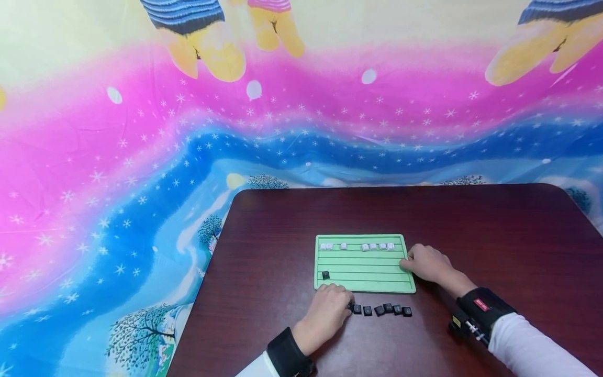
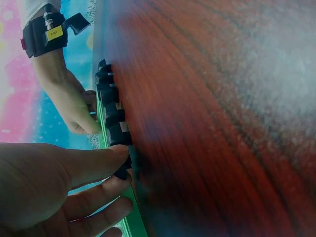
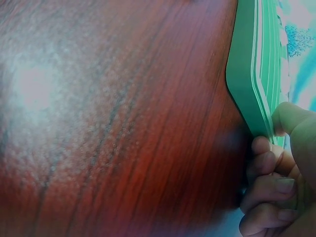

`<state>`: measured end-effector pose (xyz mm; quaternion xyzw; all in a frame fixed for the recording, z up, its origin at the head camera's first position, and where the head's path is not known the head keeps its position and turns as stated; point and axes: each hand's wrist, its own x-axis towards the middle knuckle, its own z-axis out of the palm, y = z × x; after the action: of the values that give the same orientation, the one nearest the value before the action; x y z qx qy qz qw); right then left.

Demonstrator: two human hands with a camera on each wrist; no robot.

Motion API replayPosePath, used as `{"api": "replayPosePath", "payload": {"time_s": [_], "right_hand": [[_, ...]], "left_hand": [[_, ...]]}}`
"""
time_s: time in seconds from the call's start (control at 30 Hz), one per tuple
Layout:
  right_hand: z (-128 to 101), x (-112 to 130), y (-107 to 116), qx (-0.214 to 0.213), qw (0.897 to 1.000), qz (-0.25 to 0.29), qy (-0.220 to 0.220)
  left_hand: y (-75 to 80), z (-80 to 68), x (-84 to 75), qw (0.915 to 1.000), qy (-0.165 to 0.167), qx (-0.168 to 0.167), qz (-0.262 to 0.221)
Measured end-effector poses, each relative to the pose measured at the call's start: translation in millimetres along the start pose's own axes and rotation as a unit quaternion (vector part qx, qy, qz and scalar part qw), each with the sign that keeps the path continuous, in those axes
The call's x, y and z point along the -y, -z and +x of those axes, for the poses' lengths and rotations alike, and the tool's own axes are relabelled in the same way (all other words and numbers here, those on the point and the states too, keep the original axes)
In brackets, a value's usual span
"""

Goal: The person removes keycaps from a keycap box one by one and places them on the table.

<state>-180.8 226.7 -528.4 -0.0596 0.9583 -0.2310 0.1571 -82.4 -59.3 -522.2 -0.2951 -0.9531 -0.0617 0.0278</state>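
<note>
A light green ridged tray (image 1: 363,262) lies on the table, with several white keycaps (image 1: 343,246) along its top row and one black keycap (image 1: 326,275) at its lower left. My right hand (image 1: 430,263) grips the tray's right edge, thumb on top and fingers curled below, as the right wrist view shows. Just below the tray, my left hand (image 1: 326,313) pinches a black keycap (image 2: 122,171) between thumb and fingertip, at the left end of a loose row. The other black keycaps (image 1: 379,310) of that row stretch to the right.
The dark reddish-brown table (image 1: 494,225) has rounded far corners and a glossy surface. Behind it hangs a pink and blue patterned cloth (image 1: 301,115). Each wrist wears a black strap (image 1: 485,309), the right one with a small camera mount.
</note>
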Motion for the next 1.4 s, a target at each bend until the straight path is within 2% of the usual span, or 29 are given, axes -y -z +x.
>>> {"api": "replayPosePath", "payload": {"time_s": [1.1,1.4], "right_hand": [[2.6,-3.7,-2.0,-0.002,1.000,0.004,0.003],[2.0,-3.1,-1.8,0.000,1.000,0.003,-0.001]], "left_hand": [[-1.8,0.2,-0.9,0.9999,-0.005,-0.007,0.009],[0.3,1.0,0.9,0.9993,-0.003,-0.038,0.002]]}}
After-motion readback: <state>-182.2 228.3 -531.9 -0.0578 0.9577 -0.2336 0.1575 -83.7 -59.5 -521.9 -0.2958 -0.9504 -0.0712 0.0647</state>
